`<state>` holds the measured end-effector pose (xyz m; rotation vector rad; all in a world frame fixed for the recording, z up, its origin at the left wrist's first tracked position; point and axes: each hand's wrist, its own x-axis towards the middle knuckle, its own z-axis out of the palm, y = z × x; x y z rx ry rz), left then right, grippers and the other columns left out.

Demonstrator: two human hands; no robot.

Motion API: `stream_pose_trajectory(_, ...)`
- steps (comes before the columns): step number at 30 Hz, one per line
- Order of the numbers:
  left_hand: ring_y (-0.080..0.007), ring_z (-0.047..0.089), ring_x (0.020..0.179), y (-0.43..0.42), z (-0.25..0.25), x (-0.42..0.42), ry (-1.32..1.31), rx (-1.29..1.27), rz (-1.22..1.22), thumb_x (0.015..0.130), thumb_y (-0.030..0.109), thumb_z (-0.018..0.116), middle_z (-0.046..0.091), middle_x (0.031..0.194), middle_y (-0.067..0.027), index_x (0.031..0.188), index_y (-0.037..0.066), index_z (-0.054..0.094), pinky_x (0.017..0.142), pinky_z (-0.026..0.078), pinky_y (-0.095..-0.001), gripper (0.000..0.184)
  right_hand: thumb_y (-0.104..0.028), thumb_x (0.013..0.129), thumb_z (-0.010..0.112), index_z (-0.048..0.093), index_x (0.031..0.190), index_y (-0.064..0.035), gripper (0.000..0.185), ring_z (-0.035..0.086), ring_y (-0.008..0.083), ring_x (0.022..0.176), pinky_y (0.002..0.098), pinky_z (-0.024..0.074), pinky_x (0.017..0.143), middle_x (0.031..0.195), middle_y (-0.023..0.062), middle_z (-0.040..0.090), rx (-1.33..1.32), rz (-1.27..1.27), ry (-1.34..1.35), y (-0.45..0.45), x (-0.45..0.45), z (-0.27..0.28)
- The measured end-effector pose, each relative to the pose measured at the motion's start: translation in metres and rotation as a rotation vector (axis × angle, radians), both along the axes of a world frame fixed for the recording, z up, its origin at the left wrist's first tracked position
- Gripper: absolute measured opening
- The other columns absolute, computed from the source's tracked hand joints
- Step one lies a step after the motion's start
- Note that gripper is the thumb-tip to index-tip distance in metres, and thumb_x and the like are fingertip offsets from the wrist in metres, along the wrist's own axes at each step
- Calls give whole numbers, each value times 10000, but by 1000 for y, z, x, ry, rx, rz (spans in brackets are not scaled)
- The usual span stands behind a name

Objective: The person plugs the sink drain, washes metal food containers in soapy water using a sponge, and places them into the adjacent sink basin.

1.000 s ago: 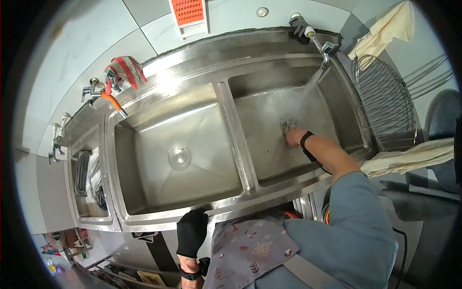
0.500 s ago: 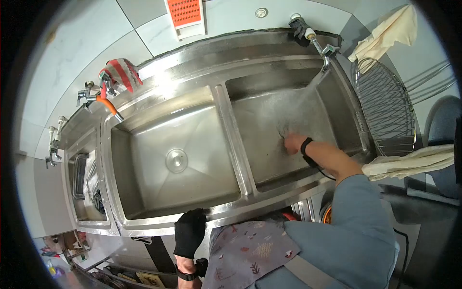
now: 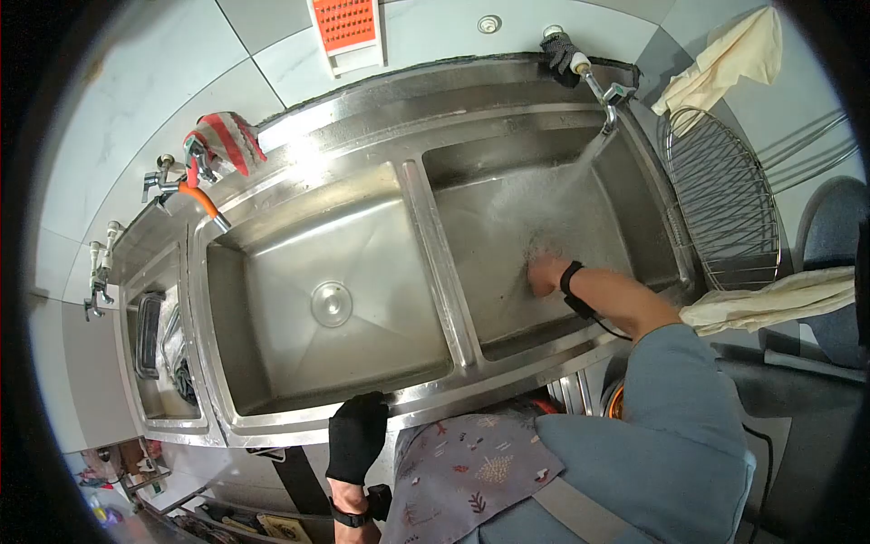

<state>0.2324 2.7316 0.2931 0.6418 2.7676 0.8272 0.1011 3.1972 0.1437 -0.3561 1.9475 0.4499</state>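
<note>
My right hand (image 3: 546,274), bare with a black wrist strap, reaches down into the right sink basin (image 3: 507,317) near its drain. Its fingertips blur with the wet basin floor, so what they hold, if anything, is hidden. Water runs from the right faucet (image 3: 610,116) into this basin. My left hand (image 3: 357,439), in a black glove, rests at the front rim of the middle basin (image 3: 317,354); its fingers are bunched at the edge and hard to separate.
A wire rack (image 3: 725,199) stands right of the sink, with cream cloths (image 3: 757,304) near it. An orange-spouted faucet (image 3: 204,199) and a striped glove (image 3: 227,143) sit at the back left. The small left basin (image 3: 186,412) holds a dark tray.
The camera view has shifted slightly. My right hand has moved a little within the right basin, while my left hand stays at the front rim.
</note>
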Motion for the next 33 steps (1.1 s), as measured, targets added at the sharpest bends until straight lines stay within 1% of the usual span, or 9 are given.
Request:
stream_pose_trajectory(7,-379,676,889,-5,-10,1,40,-34,-38,874,113,643,716,963,-181,980,25,716,789,545,-446,156,-233,953,487,691,1172,18,391,583,337,1183,478,427,1032,1254,173,658,-96,-61,47,39,-13,-47)
stream_pose_trajectory(10,-379,675,892,-8,-12,4,84,-38,-45,872,110,642,717,965,-178,984,31,719,792,544,-447,157,-227,928,520,708,1105,34,367,619,340,1048,501,467,912,1150,181,690,-144,-158,343,43,1,-55)
stream_pose_trajectory(12,-380,674,893,-8,-12,6,79,-18,-36,873,110,640,716,967,-181,982,31,720,793,544,-447,156,-218,898,547,729,1025,25,329,632,309,882,510,476,784,1020,184,711,-236,-479,144,21,-8,12)
stream_pose_trajectory(13,-380,674,894,-10,-12,5,92,7,-21,875,110,638,716,969,-183,981,32,720,794,544,-447,155,-211,895,543,739,998,14,316,629,299,829,507,477,755,976,181,716,-235,-432,175,34,-13,-18)
stream_pose_trajectory(17,-391,682,865,-17,-18,18,91,43,59,849,127,627,714,943,-195,1026,36,725,756,557,-443,222,-320,886,658,694,1200,-90,391,636,251,1032,434,495,890,1193,96,690,-470,-660,126,77,-26,-80)
stream_pose_trajectory(19,-387,687,876,-24,-28,26,115,82,81,859,123,596,709,972,-206,1052,39,720,764,556,-457,244,-319,866,684,668,1293,-109,476,643,240,1052,411,503,902,1247,91,683,-223,-265,131,11,-29,24)
stream_pose_trajectory(21,-396,672,800,-31,-9,23,139,66,90,852,138,611,683,875,-214,978,-6,679,680,541,-475,203,-267,922,623,683,1223,-50,377,642,284,1116,428,510,934,1215,121,693,-346,-600,242,-14,-29,45)
stream_pose_trajectory(26,-365,666,765,-57,-7,28,241,116,127,845,104,611,654,801,-170,933,7,661,654,537,-457,140,-189,902,627,671,1075,17,272,644,345,970,440,508,845,1054,193,676,-362,-308,664,-25,-74,69)
stream_pose_trajectory(33,-351,693,894,-137,-1,37,179,68,158,804,65,634,715,1013,-180,1095,35,703,745,565,-434,301,-40,930,555,610,1149,6,230,622,358,1049,412,503,888,1218,171,609,-911,-164,1386,-151,-83,206)
